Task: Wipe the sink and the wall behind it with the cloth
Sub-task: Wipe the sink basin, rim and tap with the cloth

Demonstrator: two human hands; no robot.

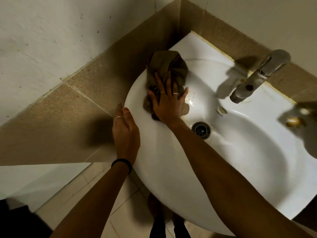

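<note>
A white ceramic sink (pixel 168 169) fills the right half of the view, fixed into a tiled corner. A crumpled olive-brown cloth (pixel 166 66) lies on the sink's left rim and inner slope. My right hand (pixel 169 102) presses flat on the cloth with fingers spread, holding it against the basin. My left hand (pixel 126 133) grips the sink's outer left edge, thumb on top of the rim. The wall behind the sink (pixel 243 16) is pale above a band of beige tiles (pixel 214 31). Yellow-brown stains (pixel 189 100) mark the basin beside the cloth.
A metal tap (pixel 257 76) juts over the basin at the upper right. The drain (pixel 201 130) sits mid-basin. A small yellowish object (pixel 295 121) lies blurred on the sink's right ledge. The tiled side wall (pixel 77 97) runs along the left. Floor tiles (pixel 96 200) show below.
</note>
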